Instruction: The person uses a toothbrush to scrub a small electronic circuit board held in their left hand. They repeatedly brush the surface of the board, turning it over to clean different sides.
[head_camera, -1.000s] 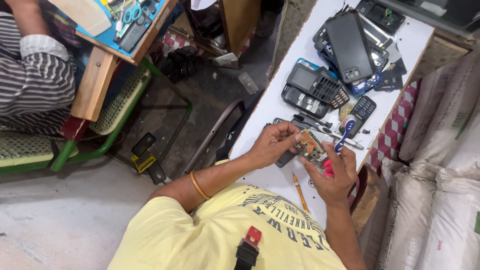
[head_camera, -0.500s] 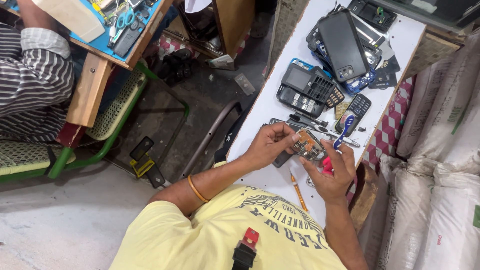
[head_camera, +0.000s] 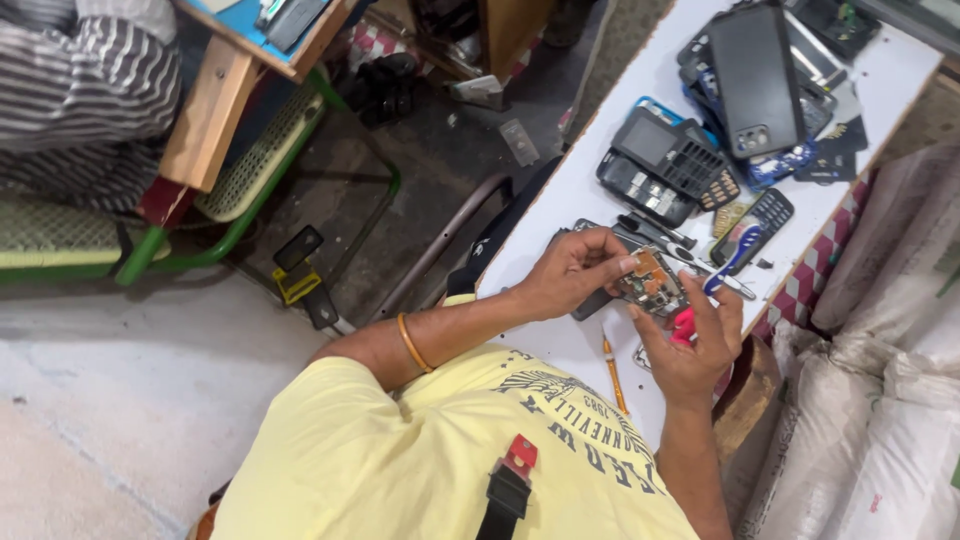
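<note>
Little has shifted: left hand (head_camera: 565, 275) still pinches the opened phone board (head_camera: 650, 283) over the surface (head_camera: 560, 205); right hand (head_camera: 695, 340), gripping a red-handled tool (head_camera: 683, 325), lies just beside its near end.

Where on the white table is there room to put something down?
Bare patches on the white table: the near-left edge beside the keypad phones, and the strip around the orange pencil near the person's chest. The far end under the stacked smartphones is crowded.

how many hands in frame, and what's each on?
2. Left hand grips the opened phone's circuit board from the near side. Right hand is at the board's far edge, holding a red-handled tool. The seated person in stripes shows no hands; theirs may be out of frame.
</note>
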